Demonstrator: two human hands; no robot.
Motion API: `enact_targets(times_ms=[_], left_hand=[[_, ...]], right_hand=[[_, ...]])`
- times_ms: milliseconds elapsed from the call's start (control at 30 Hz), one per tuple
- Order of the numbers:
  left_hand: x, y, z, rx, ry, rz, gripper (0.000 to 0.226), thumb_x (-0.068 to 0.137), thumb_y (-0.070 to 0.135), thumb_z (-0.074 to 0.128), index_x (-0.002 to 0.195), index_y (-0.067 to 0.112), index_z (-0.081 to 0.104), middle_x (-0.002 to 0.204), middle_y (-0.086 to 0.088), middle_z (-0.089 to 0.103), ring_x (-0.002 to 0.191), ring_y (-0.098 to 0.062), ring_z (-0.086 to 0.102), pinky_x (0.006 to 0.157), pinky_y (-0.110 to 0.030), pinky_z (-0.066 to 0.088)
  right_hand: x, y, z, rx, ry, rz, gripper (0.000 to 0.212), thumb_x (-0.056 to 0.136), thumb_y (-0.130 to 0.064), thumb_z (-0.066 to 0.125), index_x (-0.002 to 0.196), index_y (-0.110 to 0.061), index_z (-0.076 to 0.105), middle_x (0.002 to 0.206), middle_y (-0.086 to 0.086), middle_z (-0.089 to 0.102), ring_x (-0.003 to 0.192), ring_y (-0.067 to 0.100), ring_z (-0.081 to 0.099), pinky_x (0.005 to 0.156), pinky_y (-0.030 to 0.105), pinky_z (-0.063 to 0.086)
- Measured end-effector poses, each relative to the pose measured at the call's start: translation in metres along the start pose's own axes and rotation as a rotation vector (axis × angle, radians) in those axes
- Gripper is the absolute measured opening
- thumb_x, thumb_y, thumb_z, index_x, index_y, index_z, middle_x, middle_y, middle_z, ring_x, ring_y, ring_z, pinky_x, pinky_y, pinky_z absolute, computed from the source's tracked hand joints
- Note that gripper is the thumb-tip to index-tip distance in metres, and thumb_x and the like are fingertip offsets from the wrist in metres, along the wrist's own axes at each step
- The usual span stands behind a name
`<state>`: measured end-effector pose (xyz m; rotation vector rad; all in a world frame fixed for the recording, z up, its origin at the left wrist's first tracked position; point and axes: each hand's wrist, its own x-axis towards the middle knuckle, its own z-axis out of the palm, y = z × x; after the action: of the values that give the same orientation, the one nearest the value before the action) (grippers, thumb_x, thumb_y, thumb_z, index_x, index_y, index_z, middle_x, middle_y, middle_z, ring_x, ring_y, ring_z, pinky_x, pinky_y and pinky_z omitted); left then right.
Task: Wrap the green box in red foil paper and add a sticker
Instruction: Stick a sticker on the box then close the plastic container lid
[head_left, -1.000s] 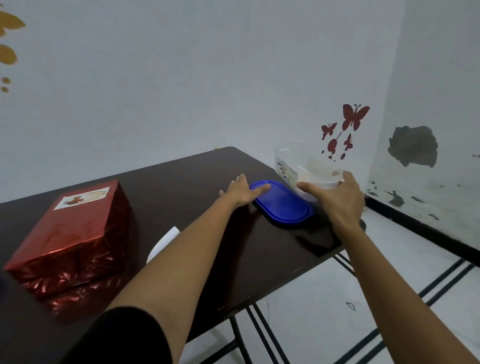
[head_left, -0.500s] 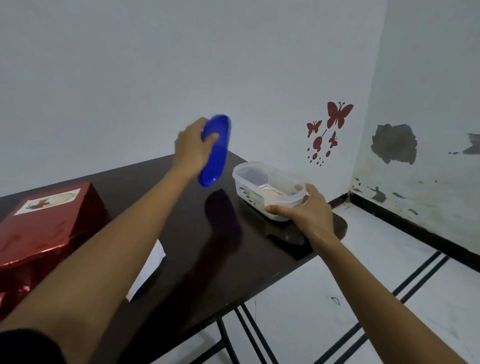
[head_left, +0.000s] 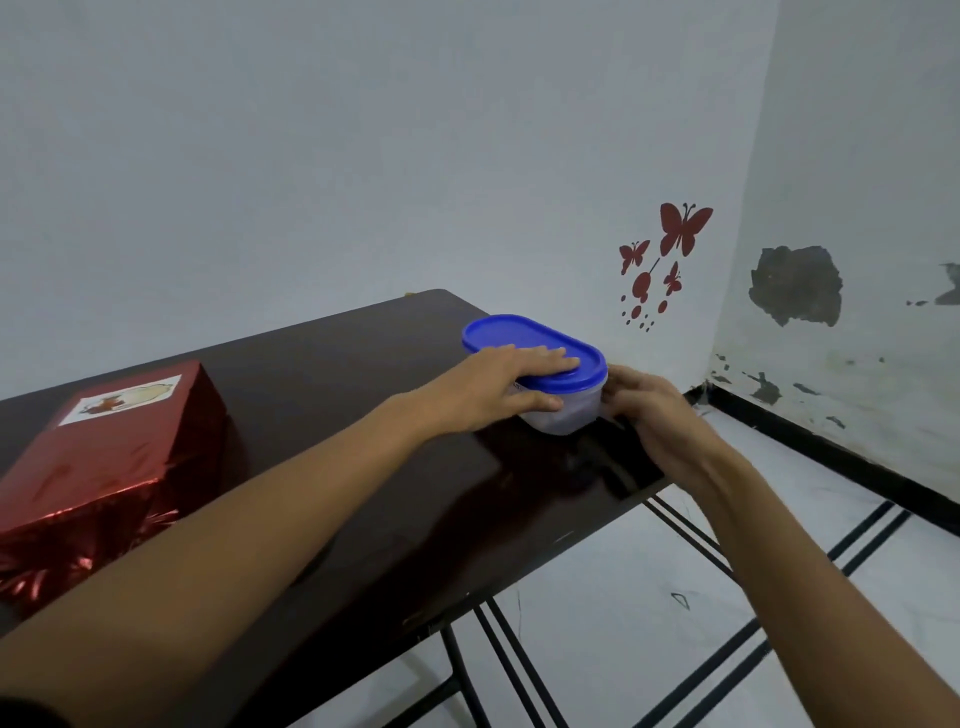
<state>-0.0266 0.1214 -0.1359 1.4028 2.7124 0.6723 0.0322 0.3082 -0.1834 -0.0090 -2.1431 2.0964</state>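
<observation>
The box wrapped in red foil (head_left: 104, 457) lies on the left of the dark table (head_left: 337, 364), with a white picture sticker (head_left: 122, 399) on its top face. Both hands are away from it, at the table's far right corner. My left hand (head_left: 498, 379) presses flat fingers on the blue lid (head_left: 519, 335) of a clear plastic container (head_left: 566, 415), thumb along the container's side. My right hand (head_left: 649, 415) grips the container's right end.
The container stands close to the table's right edge (head_left: 639, 493), beyond which the white floor (head_left: 675, 597) drops away. Black folding table legs (head_left: 498, 639) show below. White walls with red butterfly decals (head_left: 675, 234) stand close behind.
My left hand lifted the blue lid off the table and brought it down onto the container. My right hand set the container on the table and kept hold of it.
</observation>
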Motion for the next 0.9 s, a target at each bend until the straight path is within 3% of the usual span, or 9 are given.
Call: enact_targets(times_ms=[167,267,333,467,567,667,767,833,900], left_hand=[[0.004,0.007,0.001,-0.366,0.1,-0.114,0.037,0.099,0.033,0.043,0.131,0.019,0.055,0.14,0.007,0.05,0.128,-0.004,0.041,0.104,-0.015,0.033],[0.02,-0.01,-0.005,-0.415,0.432,-0.287,0.046,0.094,0.036,0.054,0.137,0.023,0.047,0.148,0.004,0.039,0.138,-0.011,0.031,0.114,-0.032,0.027],[0.029,-0.025,-0.01,-0.44,0.466,-0.5,0.061,0.091,0.039,0.058,0.144,0.02,0.036,0.151,0.002,0.033,0.137,-0.016,0.031,0.112,-0.037,0.027],[0.044,-0.041,-0.004,-0.78,0.45,-0.66,0.049,0.096,0.027,0.053,0.14,0.011,0.04,0.128,-0.003,0.052,0.1,-0.013,0.051,0.077,-0.024,0.042],[0.055,-0.047,0.001,-0.731,0.522,-0.698,0.034,0.098,0.022,0.042,0.13,0.013,0.049,0.116,-0.005,0.056,0.092,-0.016,0.051,0.075,-0.028,0.042],[0.061,-0.051,-0.005,-0.642,0.512,-0.776,0.019,0.096,0.019,0.035,0.099,0.013,0.053,0.087,-0.004,0.05,0.083,-0.021,0.046,0.074,-0.033,0.04],[0.064,-0.057,-0.009,-0.594,0.483,-0.86,0.028,0.097,0.028,0.036,0.075,0.013,0.044,0.078,-0.005,0.045,0.08,-0.026,0.048,0.076,-0.036,0.044],[0.068,-0.057,-0.009,-0.571,0.449,-0.87,0.027,0.096,0.033,0.039,0.08,0.014,0.049,0.082,-0.007,0.052,0.084,-0.028,0.054,0.082,-0.037,0.047],[0.071,-0.053,-0.007,-0.532,0.412,-0.86,0.031,0.096,0.036,0.038,0.102,0.012,0.058,0.104,-0.011,0.062,0.101,-0.032,0.06,0.094,-0.04,0.047]], right_hand=[[0.013,-0.014,0.017,0.159,0.103,0.109,0.032,0.1,-0.032,0.039,0.093,-0.016,0.065,0.096,0.002,0.068,0.093,0.013,0.063,0.081,0.022,0.048],[0.021,-0.017,0.032,0.142,0.216,0.158,0.03,0.1,-0.032,0.04,0.091,-0.014,0.062,0.095,0.005,0.064,0.086,0.013,0.059,0.074,0.02,0.045],[0.022,-0.018,0.039,0.133,0.243,0.181,0.032,0.099,-0.033,0.04,0.107,-0.01,0.061,0.106,0.008,0.064,0.097,0.017,0.058,0.079,0.023,0.043],[0.02,-0.016,0.046,0.225,0.237,0.168,0.041,0.097,-0.038,0.042,0.12,-0.008,0.057,0.114,0.008,0.061,0.103,0.019,0.057,0.076,0.021,0.046],[0.02,-0.015,0.048,0.242,0.248,0.162,0.03,0.097,-0.032,0.045,0.11,-0.01,0.059,0.109,0.008,0.061,0.098,0.018,0.058,0.072,0.019,0.044],[0.022,-0.015,0.049,0.226,0.272,0.182,0.02,0.096,-0.024,0.044,0.086,-0.013,0.058,0.095,0.008,0.06,0.083,0.014,0.056,0.067,0.019,0.041],[0.024,-0.014,0.05,0.224,0.267,0.181,0.019,0.096,-0.022,0.042,0.087,-0.012,0.056,0.089,0.006,0.06,0.079,0.012,0.055,0.066,0.019,0.04],[0.025,-0.013,0.051,0.261,0.26,0.175,0.018,0.095,-0.02,0.042,0.088,-0.012,0.056,0.088,0.004,0.059,0.078,0.011,0.055,0.066,0.018,0.041],[0.024,-0.013,0.051,0.307,0.254,0.164,0.018,0.095,-0.019,0.041,0.083,-0.015,0.054,0.085,0.003,0.058,0.077,0.011,0.054,0.065,0.018,0.041]])
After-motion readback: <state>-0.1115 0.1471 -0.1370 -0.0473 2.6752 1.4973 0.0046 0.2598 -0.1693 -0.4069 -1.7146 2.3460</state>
